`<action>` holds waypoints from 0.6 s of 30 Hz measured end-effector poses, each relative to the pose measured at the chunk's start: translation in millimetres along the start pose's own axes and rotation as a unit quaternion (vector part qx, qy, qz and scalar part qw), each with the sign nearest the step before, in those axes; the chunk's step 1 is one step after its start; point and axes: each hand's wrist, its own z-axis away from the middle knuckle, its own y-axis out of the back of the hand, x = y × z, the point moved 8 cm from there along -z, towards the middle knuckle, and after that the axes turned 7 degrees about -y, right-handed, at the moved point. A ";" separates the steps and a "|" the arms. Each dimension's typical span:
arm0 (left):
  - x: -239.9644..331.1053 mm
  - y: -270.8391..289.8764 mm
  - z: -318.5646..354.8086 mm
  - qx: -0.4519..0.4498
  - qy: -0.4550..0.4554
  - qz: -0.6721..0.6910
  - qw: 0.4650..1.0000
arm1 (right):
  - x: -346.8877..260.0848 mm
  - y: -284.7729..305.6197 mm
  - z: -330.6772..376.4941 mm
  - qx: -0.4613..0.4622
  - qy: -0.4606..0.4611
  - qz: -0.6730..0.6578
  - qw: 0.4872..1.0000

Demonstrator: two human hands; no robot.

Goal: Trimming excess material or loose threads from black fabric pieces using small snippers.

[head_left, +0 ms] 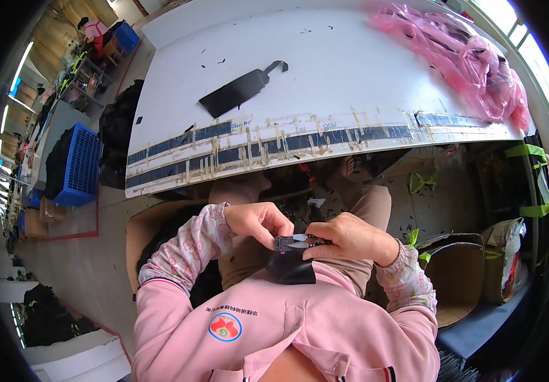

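Over my lap, my left hand [259,221] pinches the upper end of a black piece of material [292,267], which hangs down in front of my pink top. My right hand [351,239] is closed around small thread snips [300,242]. Their pale blades point left and lie against the black piece, right by my left fingertips. Whether the blades are parted is hard to make out. On the white table ahead lies another flat black piece [239,90] with a narrow hooked strap at its far right end.
The white table [325,70] has a taped front edge and small black scraps. Pink plastic wrapping [465,63] lies at its far right. Cardboard boxes [456,274] stand at my right, and another box [136,245] at my left. Farther left stands a blue crate [80,167] with dark material.
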 end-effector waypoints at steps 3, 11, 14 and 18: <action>-3.2 -0.8 -1.2 -0.010 0.011 0.000 1.000 | -2.5 -3.3 -1.7 0.016 0.035 0.011 0.999; -14.0 -5.2 0.4 -0.043 0.045 0.024 0.998 | -5.7 -11.8 -6.9 -0.004 0.054 0.008 0.998; -13.4 -7.3 -0.2 -0.050 0.042 0.019 0.998 | -3.1 -13.2 -7.0 -0.004 0.046 0.014 0.999; -14.4 -8.2 -1.1 -0.060 0.040 0.016 0.997 | -3.8 -12.2 -5.7 0.013 0.066 0.015 0.998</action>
